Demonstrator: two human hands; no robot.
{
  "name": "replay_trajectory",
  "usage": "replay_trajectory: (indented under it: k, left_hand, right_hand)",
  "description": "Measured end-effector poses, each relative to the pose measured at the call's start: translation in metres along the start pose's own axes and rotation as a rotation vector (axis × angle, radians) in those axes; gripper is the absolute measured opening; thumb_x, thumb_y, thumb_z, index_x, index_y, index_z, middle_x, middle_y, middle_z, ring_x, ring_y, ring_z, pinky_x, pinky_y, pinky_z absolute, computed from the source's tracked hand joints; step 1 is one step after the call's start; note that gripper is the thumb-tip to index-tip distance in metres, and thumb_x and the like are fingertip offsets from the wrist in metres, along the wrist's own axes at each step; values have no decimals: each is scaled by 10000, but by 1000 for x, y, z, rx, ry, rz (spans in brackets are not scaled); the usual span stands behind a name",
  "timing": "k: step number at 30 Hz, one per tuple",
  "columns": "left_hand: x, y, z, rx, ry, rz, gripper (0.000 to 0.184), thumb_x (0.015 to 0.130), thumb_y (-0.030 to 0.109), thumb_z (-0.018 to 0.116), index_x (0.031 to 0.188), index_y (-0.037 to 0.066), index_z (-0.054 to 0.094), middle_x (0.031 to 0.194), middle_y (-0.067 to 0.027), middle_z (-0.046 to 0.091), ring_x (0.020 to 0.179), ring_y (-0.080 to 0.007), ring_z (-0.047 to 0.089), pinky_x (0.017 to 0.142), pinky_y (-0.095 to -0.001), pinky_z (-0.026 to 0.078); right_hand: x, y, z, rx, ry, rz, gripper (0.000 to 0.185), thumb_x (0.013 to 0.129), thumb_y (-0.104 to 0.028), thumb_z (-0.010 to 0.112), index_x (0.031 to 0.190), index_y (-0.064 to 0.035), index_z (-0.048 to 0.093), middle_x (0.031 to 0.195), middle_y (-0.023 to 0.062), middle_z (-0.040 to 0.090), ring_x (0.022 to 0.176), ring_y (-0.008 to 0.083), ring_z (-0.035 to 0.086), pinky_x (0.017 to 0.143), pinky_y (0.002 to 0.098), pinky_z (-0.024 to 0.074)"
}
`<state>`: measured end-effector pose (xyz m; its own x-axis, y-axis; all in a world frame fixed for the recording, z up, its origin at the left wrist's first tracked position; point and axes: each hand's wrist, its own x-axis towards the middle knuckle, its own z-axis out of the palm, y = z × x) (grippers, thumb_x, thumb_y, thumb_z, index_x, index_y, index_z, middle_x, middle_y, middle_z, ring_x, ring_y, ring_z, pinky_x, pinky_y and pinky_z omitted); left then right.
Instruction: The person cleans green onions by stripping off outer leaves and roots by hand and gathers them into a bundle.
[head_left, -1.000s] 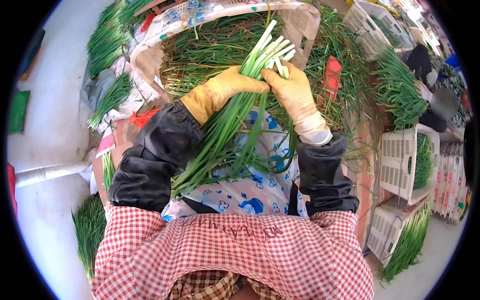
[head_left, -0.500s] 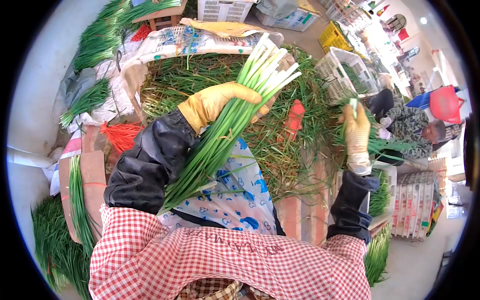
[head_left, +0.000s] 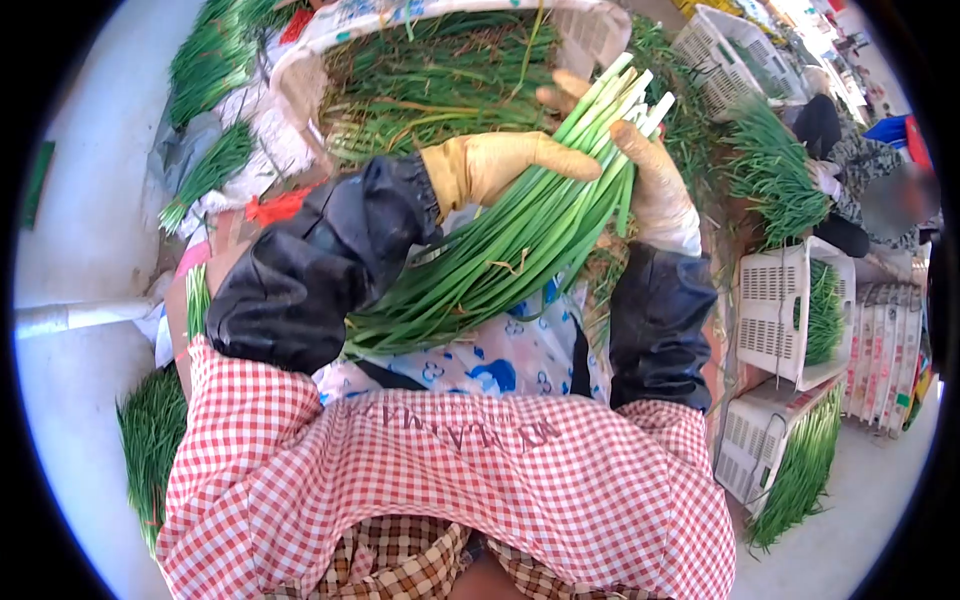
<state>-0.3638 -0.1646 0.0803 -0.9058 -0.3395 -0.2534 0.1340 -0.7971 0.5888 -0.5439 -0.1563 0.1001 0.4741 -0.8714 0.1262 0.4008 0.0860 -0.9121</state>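
Note:
A thick bunch of garlic chives (head_left: 510, 250), long green leaves with pale white stem ends, is held aslant over my lap. My left hand (head_left: 500, 165), in a yellow glove, wraps round the bunch below the white ends, its thumb lying across the front. On the other side, my right hand (head_left: 655, 190), also gloved, closes against the stalks near the white ends with its thumb up. Yellow fingertips show beyond the bunch; which hand they belong to I cannot tell. The leaf tips trail toward my left sleeve.
A large white basin (head_left: 300, 90) of loose leaves stands ahead. Chive bundles (head_left: 215, 165) lie at left. White crates (head_left: 775, 310) with chives line the right side. Beyond them sits a person (head_left: 875, 165) in a patterned jacket, a gloved hand by a chive bunch (head_left: 775, 175).
My right hand has come in from the right, where it held a few pale-ended stalks, and now meets the bunch. The bunch and left hand sit slightly further right; the view has shifted.

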Motion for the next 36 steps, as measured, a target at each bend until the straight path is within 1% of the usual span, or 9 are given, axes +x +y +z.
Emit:
replay_trajectory:
  k: [6, 11, 16, 22, 27, 29, 31, 34, 36]
  left_hand:
    - [1, -4, -28, 79, 94, -32, 371, 834, 179, 667, 1148, -11, 610, 1011, -161, 687, 881, -212, 684, 800, -356, 563]
    - [-12, -8, -22, 923, 289, -272, 413, 729, 236, 694, 1082, 25, 658, 928, -95, 691, 800, -172, 641, 724, -319, 514]
    - [-25, -23, -63, 1607, 633, -208, 403, 753, 241, 660, 1106, 48, 641, 902, -145, 686, 832, -229, 664, 745, -357, 510]
    - [-23, -8, -90, 1102, 535, -210, 305, 842, 175, 533, 1105, 54, 629, 780, -86, 688, 537, -143, 605, 527, -278, 490]
    - [-18, -7, -63, 913, 557, 273, 272, 966, 123, 431, 1178, 57, 590, 849, -46, 650, 661, -103, 589, 622, -248, 488]
    - [-13, -23, -49, 1347, 529, 723, 321, 974, 133, 434, 1274, 63, 525, 986, -67, 662, 870, -205, 630, 782, -310, 508]
    - [-18, -47, -10, 1761, 609, 792, 544, 792, 189, 626, 1310, 79, 503, 1289, -160, 530, 1207, -350, 483, 1021, -423, 384]
    - [-28, -106, -29, 2029, 132, 500, 539, 663, 274, 720, 1154, 91, 595, 1290, -165, 509, 1208, -372, 459, 1029, -498, 340]
    - [-39, -107, -42, 2074, 189, 417, 409, 656, 307, 725, 992, 91, 635, 1231, -174, 539, 1193, -358, 475, 1002, -499, 355]
  right_hand:
    - [0, 3, 28, 24, 194, 16, 373, 808, -246, 666, 1079, 1, 594, 1089, 192, 642, 959, 250, 631, 875, 356, 522]
    - [4, -38, -13, -331, 519, -199, 417, 756, -323, 711, 1046, -29, 651, 978, 115, 672, 892, 207, 638, 842, 356, 510]
    - [-49, -167, -61, -385, 785, -601, 368, 908, -243, 507, 1140, 30, 591, 1107, 196, 633, 1023, 301, 628, 973, 446, 496]
    - [-91, -216, -119, -710, 815, -511, 331, 933, -157, 556, 1140, 100, 589, 1137, 160, 627, 1041, 232, 594, 949, 340, 470]
    - [-111, -218, -142, -872, 813, -493, 232, 884, -49, 608, 1076, 81, 616, 1045, 162, 650, 919, 215, 635, 833, 320, 527]
    - [-126, -224, -145, -847, 899, -506, 245, 858, -64, 644, 1061, 71, 616, 1028, 164, 654, 894, 222, 641, 802, 324, 534]
    - [-134, -218, -139, -746, 934, -590, 263, 846, -78, 653, 1065, 61, 608, 1038, 169, 651, 912, 251, 638, 813, 353, 530]
    - [-160, -224, -152, -545, 775, -666, 316, 879, -116, 607, 1152, 40, 580, 1120, 167, 629, 1031, 280, 600, 952, 399, 469]
    - [-169, -222, -167, -432, 787, -704, 323, 872, -126, 600, 1142, 50, 579, 1123, 172, 628, 1051, 273, 595, 959, 399, 465]
